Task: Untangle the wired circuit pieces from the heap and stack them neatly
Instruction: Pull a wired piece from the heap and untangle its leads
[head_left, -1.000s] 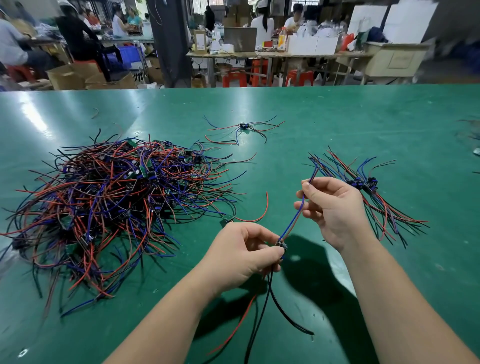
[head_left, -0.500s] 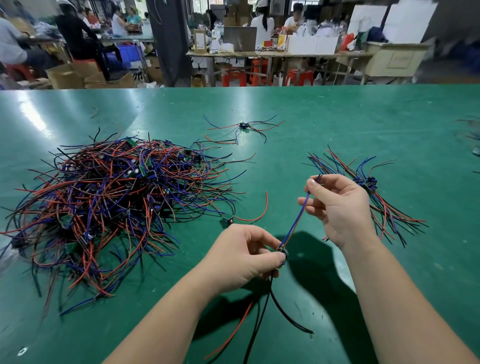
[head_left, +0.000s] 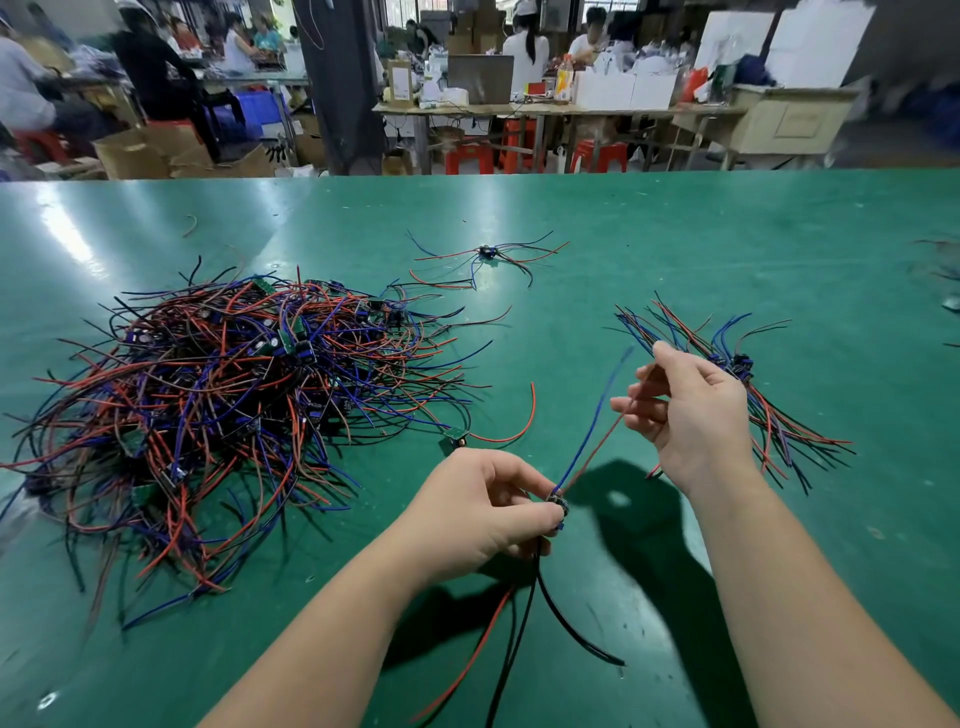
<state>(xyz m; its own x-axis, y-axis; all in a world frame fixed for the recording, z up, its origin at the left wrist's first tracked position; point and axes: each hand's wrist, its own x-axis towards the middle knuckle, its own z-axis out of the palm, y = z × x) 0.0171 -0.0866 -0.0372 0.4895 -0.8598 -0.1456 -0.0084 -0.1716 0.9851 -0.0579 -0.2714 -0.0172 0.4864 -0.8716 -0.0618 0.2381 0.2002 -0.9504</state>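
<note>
Green table (head_left: 727, 234), red stools (head_left: 470, 156), cardboard boxes (head_left: 135, 153) beyond.

- Left hand (head_left: 483, 506) pinches a small circuit piece (head_left: 558, 506) above the green tabletop (head_left: 675, 234)
- Right hand (head_left: 685, 410) holds its red wire (head_left: 597, 441)
- Heap (head_left: 234, 400) toward the left edge

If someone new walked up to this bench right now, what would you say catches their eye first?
Most likely the big tangled heap of red, blue and black wires sprawling over the left of the green table. Next, the two hands in front: the left hand pinches a small circuit piece, while the right hand draws its blue and red leads upward. Behind the right hand lies a tidier stack of sorted pieces.
</note>
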